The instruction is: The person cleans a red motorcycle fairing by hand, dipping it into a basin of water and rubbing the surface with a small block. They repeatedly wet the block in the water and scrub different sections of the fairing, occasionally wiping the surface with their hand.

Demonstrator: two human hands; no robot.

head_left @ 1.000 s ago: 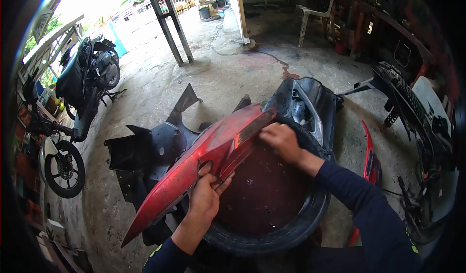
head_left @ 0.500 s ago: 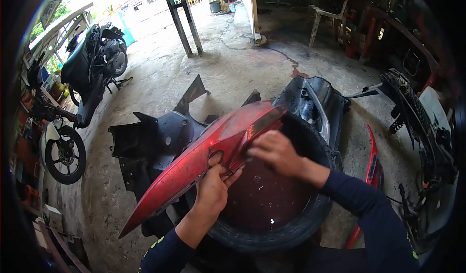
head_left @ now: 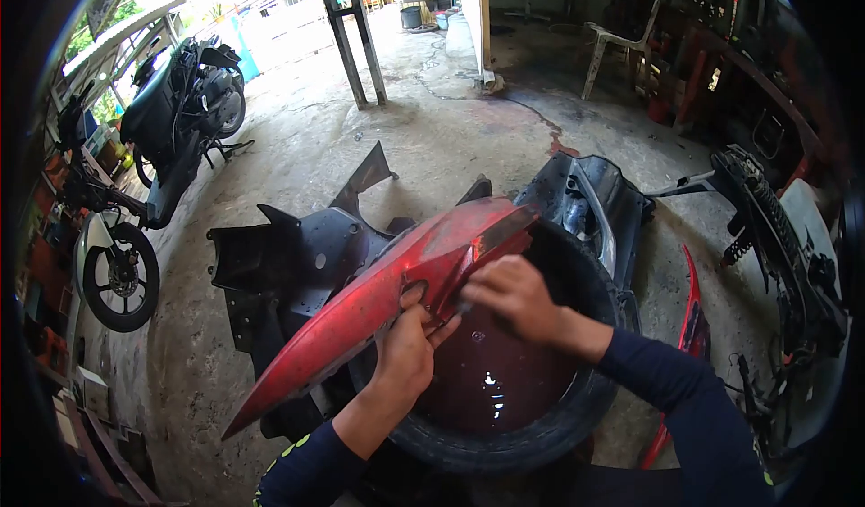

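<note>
A long red motorcycle side panel (head_left: 360, 313), dusty and pointed at its lower left end, lies slantwise over a round black tub (head_left: 505, 451). My left hand (head_left: 401, 358) grips its lower edge, with the thumb on the red face. Close against the panel's right part is my right hand (head_left: 515, 298), its fingers curled together. Whatever those fingers hold, if anything, is hidden. Dark reddish liquid (head_left: 505, 372) with a few bright reflections fills the tub below both hands.
Black plastic panels (head_left: 311, 259) lie left of the tub, and another dark part (head_left: 586, 196) sits behind it. A second red panel (head_left: 692, 313) is on the floor to the right, near a motorcycle frame (head_left: 766, 237). A motorcycle (head_left: 171, 120) stands left; a chair (head_left: 622, 43) is behind.
My right hand has shifted slightly down along the panel. The view has tilted a little, and the reflections in the liquid have changed.
</note>
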